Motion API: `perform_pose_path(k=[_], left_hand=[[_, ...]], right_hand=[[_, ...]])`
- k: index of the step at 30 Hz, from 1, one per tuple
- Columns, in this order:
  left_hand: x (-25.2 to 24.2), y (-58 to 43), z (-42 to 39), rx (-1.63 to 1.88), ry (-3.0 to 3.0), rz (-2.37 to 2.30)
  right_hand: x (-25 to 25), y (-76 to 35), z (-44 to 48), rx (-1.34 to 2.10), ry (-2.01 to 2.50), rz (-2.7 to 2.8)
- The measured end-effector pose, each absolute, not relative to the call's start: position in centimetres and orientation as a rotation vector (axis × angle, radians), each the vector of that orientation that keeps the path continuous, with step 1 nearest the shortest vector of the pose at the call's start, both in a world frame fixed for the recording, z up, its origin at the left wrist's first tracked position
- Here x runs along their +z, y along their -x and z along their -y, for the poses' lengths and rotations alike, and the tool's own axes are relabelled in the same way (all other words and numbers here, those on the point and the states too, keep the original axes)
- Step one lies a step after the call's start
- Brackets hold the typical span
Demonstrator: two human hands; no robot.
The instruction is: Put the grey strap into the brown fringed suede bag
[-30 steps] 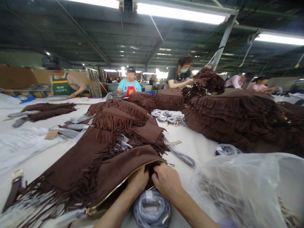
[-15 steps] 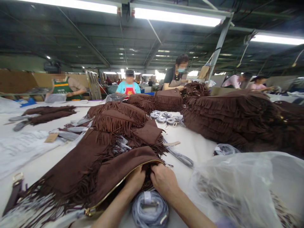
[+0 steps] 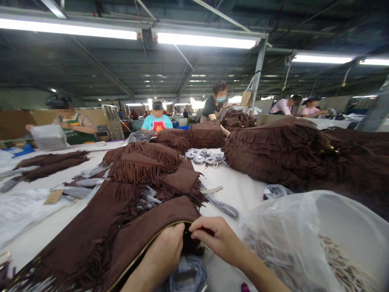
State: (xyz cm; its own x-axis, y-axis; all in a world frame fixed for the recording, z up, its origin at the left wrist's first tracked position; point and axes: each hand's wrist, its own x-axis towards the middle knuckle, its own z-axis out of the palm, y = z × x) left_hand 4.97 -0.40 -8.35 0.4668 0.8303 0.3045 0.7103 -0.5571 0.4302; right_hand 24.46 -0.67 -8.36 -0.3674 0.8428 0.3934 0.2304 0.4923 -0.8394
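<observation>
A brown fringed bag (image 3: 152, 229) lies in front of me with its zipped mouth gaping. My left hand (image 3: 168, 245) is closed at the zipper edge, its fingertips hidden inside the opening. At the right end of that mouth, my right hand (image 3: 217, 239) is closed, thumb and forefinger pinching the edge of the bag. Beneath my hands sits a wrapped coiled strap (image 3: 190, 273), partly covered by my left hand. Left of this bag, more brown fringed material (image 3: 88, 227) spreads over the table.
Stacked fringed bags (image 3: 279, 154) rise on the right. A clear plastic sack (image 3: 288, 227) holds fringed pieces at the near right. Wrapped straps (image 3: 204, 156) lie mid-table, and a tan tag (image 3: 53, 197) at left. Several co-workers, one in a red apron (image 3: 158, 125), stand beyond.
The view has tilted up and shifted right. My right hand has turned and drawn slightly away from inside the bag's mouth, its fingers now showing. A co-worker at left has raised a clear plastic packet.
</observation>
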Motion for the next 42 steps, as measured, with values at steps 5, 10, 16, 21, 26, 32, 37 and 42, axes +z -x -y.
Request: perform_pose_path(k=[5,10,16,21,26,32,37,42], left_hand=[[-8.5,-6.2,0.9,0.888,-1.999,-1.113],[-9.3,-6.3,0.0,1.016,-1.606,-1.0],[-9.4,-6.5,-0.2,1.015,-1.412,-0.998],[-9.5,-7.3,0.1,0.883,-1.326,-0.966],[-9.9,-7.4,0.0,0.933,-1.414,-1.019],[-10.1,-7.9,0.1,0.96,-1.446,-0.955],[-10.1,-7.8,0.2,0.944,-1.463,-0.982],[-10.2,-7.5,0.0,0.939,-1.379,-1.02]], right_hand=[[-9.0,-23.5,0.5,1.449,0.826,1.395],[-8.9,-23.9,0.2,1.609,0.629,1.225],[-9.1,-23.4,0.0,1.548,0.519,1.184],[-9.2,-22.8,0.5,1.529,0.438,1.23],[-9.1,-23.2,0.5,1.479,0.413,1.263],[-8.6,-22.6,0.8,1.586,0.347,1.16],[-8.7,-23.2,0.5,1.523,0.439,1.192],[-9.3,-24.4,-0.5,1.213,0.859,1.361]])
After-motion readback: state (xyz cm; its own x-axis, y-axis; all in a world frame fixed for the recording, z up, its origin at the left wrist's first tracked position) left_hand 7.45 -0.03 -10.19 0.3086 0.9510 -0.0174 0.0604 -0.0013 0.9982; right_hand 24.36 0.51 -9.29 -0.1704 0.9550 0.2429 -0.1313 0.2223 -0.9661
